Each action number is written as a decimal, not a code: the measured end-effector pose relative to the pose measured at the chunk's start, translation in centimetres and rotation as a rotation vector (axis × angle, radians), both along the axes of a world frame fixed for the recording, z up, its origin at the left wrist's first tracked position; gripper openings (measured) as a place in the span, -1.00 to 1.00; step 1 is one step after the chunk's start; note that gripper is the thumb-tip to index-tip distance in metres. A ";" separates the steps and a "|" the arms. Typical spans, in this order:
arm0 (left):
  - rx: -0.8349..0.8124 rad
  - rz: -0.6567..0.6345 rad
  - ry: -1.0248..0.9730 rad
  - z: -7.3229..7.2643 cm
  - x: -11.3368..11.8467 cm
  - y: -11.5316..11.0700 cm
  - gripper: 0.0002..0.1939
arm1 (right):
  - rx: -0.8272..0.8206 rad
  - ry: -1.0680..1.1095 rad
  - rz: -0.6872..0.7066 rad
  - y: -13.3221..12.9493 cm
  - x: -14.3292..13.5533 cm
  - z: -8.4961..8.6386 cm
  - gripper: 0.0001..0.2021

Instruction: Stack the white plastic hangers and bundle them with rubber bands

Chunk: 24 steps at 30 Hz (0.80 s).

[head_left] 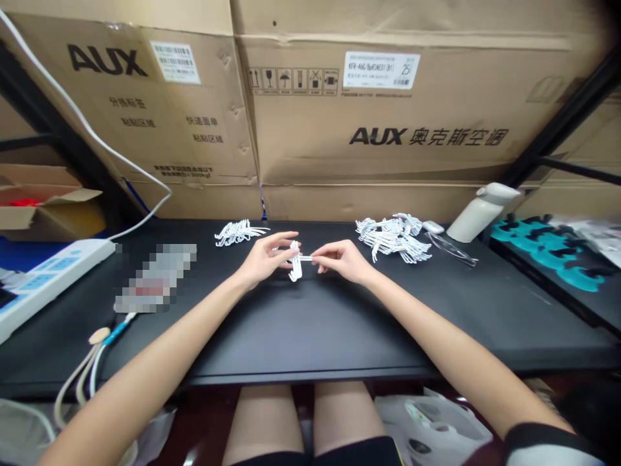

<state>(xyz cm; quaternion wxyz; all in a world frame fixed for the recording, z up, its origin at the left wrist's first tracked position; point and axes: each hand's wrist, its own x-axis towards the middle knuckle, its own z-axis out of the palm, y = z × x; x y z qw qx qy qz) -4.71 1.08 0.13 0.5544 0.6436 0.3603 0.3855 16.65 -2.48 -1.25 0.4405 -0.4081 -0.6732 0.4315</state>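
Note:
My left hand [268, 260] pinches a small bunch of white hooks [295, 266], whose curved ends hang down below the fingers. Facing it, my right hand [343, 261] grips with thumb and fingertips a thin white stem [306, 258] that reaches into the bunch. Both hands are just above the black table, near its middle. Behind my left hand lies a small row of similar white hooks [237, 233]. A larger heap of white hooks [394, 238] lies beyond my right hand.
Large cardboard boxes [301, 129] stand along the back. A white bottle [480, 212] leans at the right, near teal items [546, 255]. On the left are a power strip [53, 281], a blurred-out flat object [155, 278] and cables [82, 372]. The black table [310, 336] ends before my legs.

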 end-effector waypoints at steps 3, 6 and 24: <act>0.015 0.004 0.023 0.0 0.0 0.0 -0.45 | 0.066 -0.071 -0.016 -0.2 0.0 0.0 -0.72; 0.028 0.009 0.028 -0.1 0.0 0.1 -0.50 | 0.113 -0.105 -0.039 -0.4 -0.3 -0.1 -0.73; 0.051 -0.037 -0.017 -0.3 0.3 -0.3 -0.57 | 0.431 -0.446 0.009 -1.2 -1.0 -0.6 -0.64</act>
